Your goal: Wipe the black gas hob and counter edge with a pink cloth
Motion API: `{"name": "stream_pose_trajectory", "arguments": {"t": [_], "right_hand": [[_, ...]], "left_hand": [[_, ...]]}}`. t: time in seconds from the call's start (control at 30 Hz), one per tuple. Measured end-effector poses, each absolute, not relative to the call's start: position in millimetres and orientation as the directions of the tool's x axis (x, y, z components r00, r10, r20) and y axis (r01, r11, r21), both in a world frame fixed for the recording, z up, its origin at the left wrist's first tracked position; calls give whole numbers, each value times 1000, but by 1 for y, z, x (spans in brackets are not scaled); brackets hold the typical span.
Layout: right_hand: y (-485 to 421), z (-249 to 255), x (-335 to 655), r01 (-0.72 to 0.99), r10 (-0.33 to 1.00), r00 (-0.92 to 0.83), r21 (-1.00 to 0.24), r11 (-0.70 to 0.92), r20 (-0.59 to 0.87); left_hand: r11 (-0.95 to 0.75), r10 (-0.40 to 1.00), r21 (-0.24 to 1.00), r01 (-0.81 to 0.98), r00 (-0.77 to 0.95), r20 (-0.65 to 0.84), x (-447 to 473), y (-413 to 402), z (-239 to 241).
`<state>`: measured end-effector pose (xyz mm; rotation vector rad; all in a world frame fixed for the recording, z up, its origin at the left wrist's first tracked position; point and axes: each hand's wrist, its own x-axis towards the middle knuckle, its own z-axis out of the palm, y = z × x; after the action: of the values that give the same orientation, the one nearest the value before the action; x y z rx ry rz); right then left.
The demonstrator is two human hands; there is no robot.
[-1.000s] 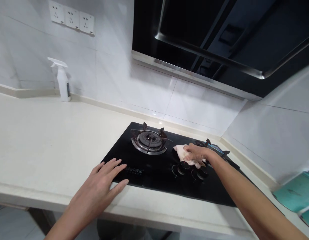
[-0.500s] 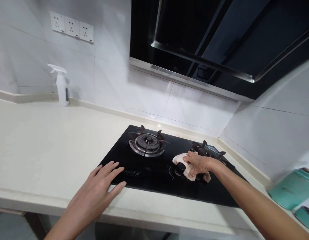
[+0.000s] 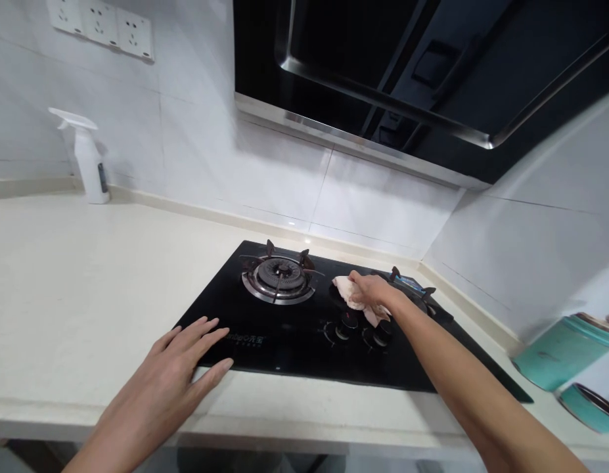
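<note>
A black glass gas cooktop [image 3: 294, 348] is set in the pale counter. My right hand [image 3: 370, 290] grips a white cloth [image 3: 347, 292], pressed on the glass between the two burners, just behind the knobs. Two black control knobs show in front of it, a left knob [image 3: 348, 320] and a right knob [image 3: 382, 333]. My left hand [image 3: 179, 368] lies with fingers spread at the cooktop's front left corner, holding nothing. The left burner [image 3: 282, 274] is in full view; my right arm partly hides the right burner [image 3: 411, 295].
A white spray bottle [image 3: 91, 164] stands at the back left against the tiled wall. Teal canisters [image 3: 563, 351] are at the right end of the counter [image 3: 87, 276]. A black range hood [image 3: 363, 79] hangs low over the cooktop. Wall sockets [image 3: 101, 25] are at upper left.
My right hand has moved the cloth from around the knobs back toward the space between the burners, uncovering the right knob. My left hand stays by the corner. The view has shifted slightly.
</note>
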<state>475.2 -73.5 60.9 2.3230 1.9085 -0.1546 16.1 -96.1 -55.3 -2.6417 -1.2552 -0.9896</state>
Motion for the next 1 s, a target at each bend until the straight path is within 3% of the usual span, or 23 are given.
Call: {"name": "stream_pose_trajectory", "arguments": {"t": [0.33,0.53,0.73,0.87,1.0], "right_hand": [[-112,50,493,942,958,238,-202,-268,-157],[-122,43,500,924,949,315,-219,-314,-32],[-121,42,500,926,946,325,-198,-320,-7],[-115,44,492,944,967,249,-212,-254,-51],[-119,49,482,940,985,55,-323,-105,-161]], "left_hand": [[-654,702,213,726,478,528,16,-94,-54],[-655,710,231,720,481,514,15,-94,-52],[-657,707,231,718,480,520,18,-97,-49],[-665,691,222,713,475,545,20,-100,-48],[-657,691,235,717,446,569,21,-101,-48]]}}
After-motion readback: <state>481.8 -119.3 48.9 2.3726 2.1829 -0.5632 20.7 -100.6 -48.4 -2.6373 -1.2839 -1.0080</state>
